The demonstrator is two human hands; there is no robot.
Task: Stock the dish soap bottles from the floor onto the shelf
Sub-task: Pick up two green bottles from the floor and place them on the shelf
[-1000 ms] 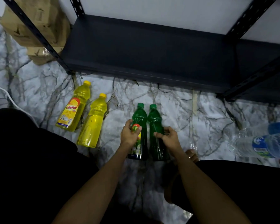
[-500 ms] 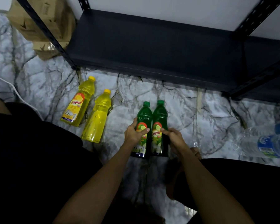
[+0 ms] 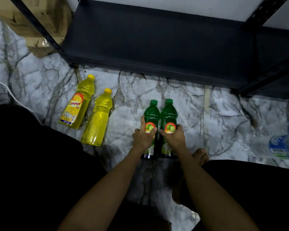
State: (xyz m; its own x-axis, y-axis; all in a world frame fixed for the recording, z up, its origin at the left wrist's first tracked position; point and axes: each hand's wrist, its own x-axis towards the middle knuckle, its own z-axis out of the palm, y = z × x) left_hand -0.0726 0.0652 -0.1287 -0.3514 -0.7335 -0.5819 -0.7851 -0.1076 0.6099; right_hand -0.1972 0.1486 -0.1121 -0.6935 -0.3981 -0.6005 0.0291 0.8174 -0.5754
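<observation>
Two green dish soap bottles lie side by side on the marble floor, caps pointing toward the shelf. My left hand [image 3: 143,135] grips the left green bottle [image 3: 151,114] around its label. My right hand [image 3: 173,137] grips the right green bottle [image 3: 169,114] the same way. Two yellow dish soap bottles lie to the left, one with its label up [image 3: 77,104], the other label down [image 3: 98,119]. The dark metal shelf [image 3: 157,40] sits low just beyond the bottles, with nothing on its board.
Cardboard boxes [image 3: 35,19] stand behind the shelf's left post. Clear water bottles [image 3: 277,145] lie at the right edge. A white cable [image 3: 10,92] runs along the floor at left. My dark-clothed legs fill the lower corners; a bare foot [image 3: 200,155] rests beside the right bottle.
The right green bottle was rolled so its label faces up. Both hands have settled over the labels, fingers now wrapped around the two green bottles.
</observation>
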